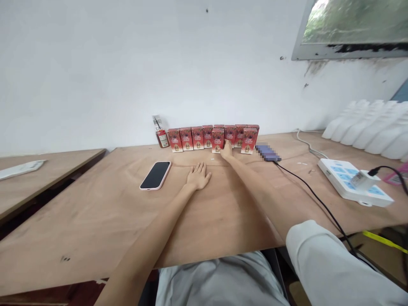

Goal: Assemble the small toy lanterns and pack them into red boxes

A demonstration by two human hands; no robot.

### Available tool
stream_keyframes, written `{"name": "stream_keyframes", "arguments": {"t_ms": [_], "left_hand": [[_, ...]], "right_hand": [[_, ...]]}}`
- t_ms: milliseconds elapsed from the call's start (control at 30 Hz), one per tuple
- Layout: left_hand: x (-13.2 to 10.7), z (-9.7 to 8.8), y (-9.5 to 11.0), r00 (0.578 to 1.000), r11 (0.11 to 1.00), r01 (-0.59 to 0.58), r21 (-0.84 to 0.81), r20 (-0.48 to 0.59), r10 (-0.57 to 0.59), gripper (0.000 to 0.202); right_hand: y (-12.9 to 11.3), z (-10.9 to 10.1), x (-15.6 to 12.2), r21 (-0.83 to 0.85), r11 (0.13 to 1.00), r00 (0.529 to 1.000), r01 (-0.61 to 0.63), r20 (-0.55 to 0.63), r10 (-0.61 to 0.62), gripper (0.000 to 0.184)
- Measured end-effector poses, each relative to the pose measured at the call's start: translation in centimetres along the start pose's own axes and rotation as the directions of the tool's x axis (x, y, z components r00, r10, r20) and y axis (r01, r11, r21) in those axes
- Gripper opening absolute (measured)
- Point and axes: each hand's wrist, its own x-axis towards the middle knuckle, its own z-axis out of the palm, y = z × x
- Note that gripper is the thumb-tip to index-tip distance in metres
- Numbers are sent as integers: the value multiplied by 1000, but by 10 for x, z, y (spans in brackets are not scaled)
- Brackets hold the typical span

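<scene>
My left hand [198, 176] lies flat on the wooden table [127, 225], fingers stretched out and holding nothing. Farther forward, my right hand [227, 150] is closed at the lower right edge of a small red box [217, 139]. Its thumb shows at the front of that box, while the other fingertips are partly hidden. This box stands upright, a little in front of a row of similar red boxes [196, 138] along the wall. Another red box [248, 141] stands forward of the row on the right.
A bottle with a red label [161, 135] stands at the row's left end. On the table are a phone [155, 175], a blurred purple device [268, 152] with a black cable, and a power strip [342, 172]. White bottles [366, 125] line the far right.
</scene>
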Motion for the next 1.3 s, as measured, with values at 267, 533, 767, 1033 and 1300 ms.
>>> {"name": "stream_keyframes", "arguments": {"t_ms": [267, 533, 767, 1033, 1300], "left_hand": [[3, 4, -3, 999, 1000, -19, 4, -27, 19, 65], [1, 0, -2, 1000, 1000, 7, 23, -8, -7, 67], [3, 4, -7, 999, 999, -29, 28, -43, 30, 62], [1, 2, -6, 999, 999, -34, 27, -41, 35, 61], [-3, 1, -7, 997, 997, -62, 52, -38, 64, 60]], "right_hand": [[0, -66, -74, -415, 853, 947, 316, 81, -312, 41], [56, -182, -97, -708, 605, 931, -364, -294, 215, 86], [69, -191, -84, -762, 522, 892, -384, -161, 422, 77], [74, -191, -81, -788, 491, 884, -371, -138, 447, 63], [77, -191, -82, -795, 487, 887, -361, -132, 443, 62]]}}
